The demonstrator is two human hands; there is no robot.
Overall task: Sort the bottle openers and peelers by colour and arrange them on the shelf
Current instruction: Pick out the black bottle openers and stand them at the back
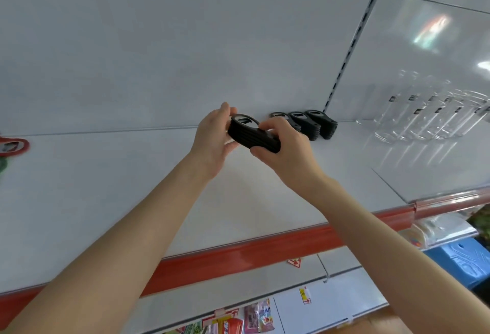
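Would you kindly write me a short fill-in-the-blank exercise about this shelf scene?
1. The left hand and right hand together grip a stack of bottle openers coloured ____.
2. Behind it, at the back of the shelf, stand ____ more dark stacks.
3. The opener at the far left edge is ____.
Missing words: black; three; red.

L hand (214, 142) & R hand (289, 154) bare, fingers slender. L forearm (138, 227) & R forearm (384, 230) bare too, slim, uncovered right to frame edge.
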